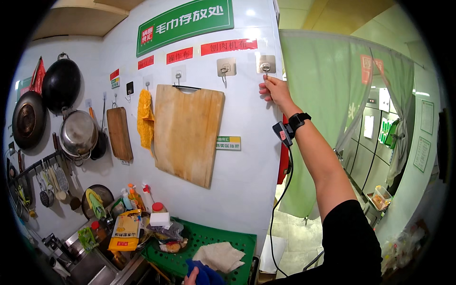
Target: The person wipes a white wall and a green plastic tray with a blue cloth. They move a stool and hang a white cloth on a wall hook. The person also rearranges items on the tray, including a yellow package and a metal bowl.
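Observation:
My right hand [273,91] is raised to the wall, its fingertips pinching the lower end of a metal hook [265,66] on a square adhesive plate. A black band with a small cabled device is on that wrist. Low in the view my left hand [192,277], partly cut off by the picture's edge, holds a blue cloth [205,273]. Beside it a beige cloth [219,256] lies on a green perforated board [245,238]. Left of my right hand hang a bare hook [224,70], a large wooden cutting board [187,133] and a yellow cloth [145,117].
Pans, a smaller cutting board [120,133] and ladles hang at the left, above a metal sink [93,267]. Bottles and a yellow food packet [125,231] crowd the sink's edge. A green curtain [313,107] hangs in the doorway to the right.

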`<state>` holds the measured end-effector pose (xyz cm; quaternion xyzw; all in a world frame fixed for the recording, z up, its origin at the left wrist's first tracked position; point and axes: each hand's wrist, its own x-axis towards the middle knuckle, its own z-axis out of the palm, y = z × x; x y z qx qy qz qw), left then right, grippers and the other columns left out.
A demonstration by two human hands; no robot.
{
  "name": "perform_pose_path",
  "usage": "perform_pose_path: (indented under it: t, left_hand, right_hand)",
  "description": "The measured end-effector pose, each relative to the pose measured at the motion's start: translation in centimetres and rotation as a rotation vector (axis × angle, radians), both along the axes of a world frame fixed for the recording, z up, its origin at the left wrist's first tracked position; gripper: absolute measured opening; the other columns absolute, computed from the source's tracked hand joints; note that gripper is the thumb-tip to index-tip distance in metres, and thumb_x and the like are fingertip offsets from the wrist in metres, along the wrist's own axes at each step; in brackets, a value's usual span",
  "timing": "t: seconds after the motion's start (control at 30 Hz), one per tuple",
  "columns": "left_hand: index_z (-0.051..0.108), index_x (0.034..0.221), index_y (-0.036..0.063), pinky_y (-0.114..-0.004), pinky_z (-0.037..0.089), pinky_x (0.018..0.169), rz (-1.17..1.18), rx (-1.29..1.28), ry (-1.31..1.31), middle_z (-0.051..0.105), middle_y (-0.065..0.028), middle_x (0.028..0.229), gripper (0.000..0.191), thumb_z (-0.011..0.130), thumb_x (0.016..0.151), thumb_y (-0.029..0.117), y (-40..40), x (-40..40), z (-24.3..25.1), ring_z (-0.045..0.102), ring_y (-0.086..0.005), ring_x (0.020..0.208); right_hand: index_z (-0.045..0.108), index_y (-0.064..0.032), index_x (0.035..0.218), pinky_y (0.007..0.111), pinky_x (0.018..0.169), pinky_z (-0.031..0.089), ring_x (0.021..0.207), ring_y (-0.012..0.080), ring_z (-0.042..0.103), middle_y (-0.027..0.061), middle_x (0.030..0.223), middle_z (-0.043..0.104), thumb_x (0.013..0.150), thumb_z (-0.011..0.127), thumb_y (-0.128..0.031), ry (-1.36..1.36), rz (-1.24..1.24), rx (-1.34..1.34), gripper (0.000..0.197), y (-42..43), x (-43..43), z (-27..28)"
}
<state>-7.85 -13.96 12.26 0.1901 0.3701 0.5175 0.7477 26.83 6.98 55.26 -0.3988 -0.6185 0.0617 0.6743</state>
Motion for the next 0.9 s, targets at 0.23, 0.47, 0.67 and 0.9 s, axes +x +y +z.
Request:
perform_pose_path:
  t: [0.23, 0.47, 0.67, 0.9]
  left_hand:
    - [0.055, 0.106, 0.0055, -0.027, 0.051, 0.068, 0.017, 0.017, 0.016, 0.060, -0.0040, 0.091, 0.033, 0.060, 0.082, 0.027, 0.1, 0.2, -0.6, 0.059, -0.0145, 0.078]
    - [0.050, 0.111, 0.0022, -0.030, 0.050, 0.070, 0.144, 0.051, 0.112, 0.059, -0.0089, 0.097, 0.038, 0.057, 0.084, 0.028, 1.2, 0.3, 0.8, 0.059, -0.0186, 0.082]
    - [0.043, 0.119, 0.0059, -0.038, 0.042, 0.088, -0.004, 0.512, -0.041, 0.051, -0.0117, 0.114, 0.047, 0.041, 0.090, 0.043, 4.7, 3.6, 6.3, 0.052, -0.0238, 0.101]
    - [0.030, 0.130, 0.0105, -0.038, 0.043, 0.088, -0.177, 0.527, -0.032, 0.041, -0.0113, 0.125, 0.052, 0.052, 0.087, 0.030, 4.9, 7.2, 8.5, 0.045, -0.0268, 0.111]
  right_hand:
    - [-0.001, -0.0137, 0.139, 0.027, 0.060, 0.050, 0.087, 0.0184, 0.056, 0.0153, 0.114, 0.050, 0.087, 0.044, -0.014, 0.011, 0.380, -0.092, 0.070, -1.5, -0.9, -2.7]
    - [0.037, -0.0048, 0.124, 0.026, 0.055, 0.049, 0.070, 0.0132, 0.057, 0.0095, 0.091, 0.056, 0.084, 0.047, -0.011, -0.224, 0.240, -0.088, 0.042, -3.0, -3.1, -9.4]
    - [0.030, -0.0048, 0.132, 0.036, 0.095, 0.035, 0.113, 0.0284, 0.041, 0.0180, 0.125, 0.039, 0.082, 0.057, -0.024, -0.960, 0.565, -0.161, 0.060, -12.2, -11.7, -27.0]
    - [0.040, -0.0036, 0.124, 0.036, 0.097, 0.033, 0.111, 0.0307, 0.045, 0.0184, 0.117, 0.048, 0.068, 0.049, -0.004, -0.664, 0.543, -0.316, 0.056, -9.7, -9.0, -28.0]
